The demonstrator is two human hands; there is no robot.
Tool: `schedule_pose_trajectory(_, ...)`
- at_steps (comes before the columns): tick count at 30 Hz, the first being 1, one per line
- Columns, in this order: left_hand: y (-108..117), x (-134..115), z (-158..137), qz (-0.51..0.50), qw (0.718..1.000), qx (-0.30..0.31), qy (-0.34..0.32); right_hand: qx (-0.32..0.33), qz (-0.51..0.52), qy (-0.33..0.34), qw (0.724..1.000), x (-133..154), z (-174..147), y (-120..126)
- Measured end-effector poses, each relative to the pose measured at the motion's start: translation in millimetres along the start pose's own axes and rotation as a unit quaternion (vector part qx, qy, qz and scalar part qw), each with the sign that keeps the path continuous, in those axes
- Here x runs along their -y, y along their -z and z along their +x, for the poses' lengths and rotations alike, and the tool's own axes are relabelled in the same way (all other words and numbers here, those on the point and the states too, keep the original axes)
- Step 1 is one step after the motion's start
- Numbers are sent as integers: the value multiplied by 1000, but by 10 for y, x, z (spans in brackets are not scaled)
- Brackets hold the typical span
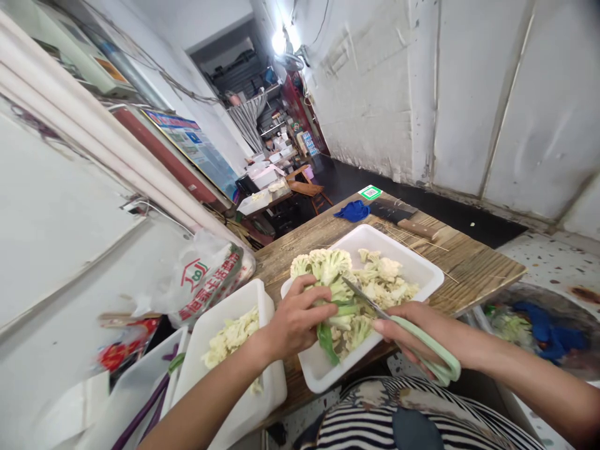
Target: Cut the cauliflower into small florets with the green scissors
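A large cauliflower head (330,265) with green leaves at its base is gripped by my left hand (300,312), fingers wrapped round its near side. It is over a white tray (434,275) that holds cut florets (387,275) on its far right side. My right hand (412,331) is closed on a pair of scissors (426,347) with pale green handles. The blades point up and left, their tips against the cauliflower near its stalks. One green leaf (327,344) hangs down over the tray's near part. How far the blades are apart is hard to see.
A second white tub (253,294) with florets stands left, beside long purple vegetables (150,400) in another container. A cleaver (405,220), a blue cloth (354,211) and thin sticks lie on the wooden table (290,244). A plastic bag (206,275) is at left; a waste bin (553,325) stands right.
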State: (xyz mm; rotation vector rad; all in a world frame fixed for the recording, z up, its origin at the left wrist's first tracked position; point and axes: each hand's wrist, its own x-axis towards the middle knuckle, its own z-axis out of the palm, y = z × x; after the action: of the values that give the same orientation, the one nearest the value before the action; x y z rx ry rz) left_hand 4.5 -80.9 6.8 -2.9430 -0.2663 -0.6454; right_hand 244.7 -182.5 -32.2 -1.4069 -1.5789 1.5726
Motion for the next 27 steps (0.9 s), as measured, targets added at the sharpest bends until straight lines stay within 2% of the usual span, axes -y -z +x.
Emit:
schedule_pose_trajectory(2, 14, 53, -42, -2, 1000, 10, 7, 31, 17, 23, 999, -5, -68, 56)
schedule_pose_trajectory(6, 18, 89, -88, 12, 998, 63, -9, 26, -27, 82, 996, 20, -147, 101)
schedule_pose_trajectory(9, 21, 66, -71, 29, 995, 91, -41, 30, -65, 80, 994, 71, -134, 103)
schedule_pose_trajectory(15, 79, -3, 48, 26, 990, 108, -89, 9, -142, 96, 985, 155, -109, 94)
schedule_pose_trajectory(20, 108, -72, 122, 17, 989, 116, -93, -21, -131, 105, 986, 127, -102, -44)
schedule_pose_trajectory(25, 100, -50, 92, 3, 988, 123, -98, -58, -99, 62, 991, 69, -49, -169)
schedule_pose_trajectory(27, 107, -11, 48, 4, 987, 121, -105, -52, -91, 64, 992, 46, -57, -154)
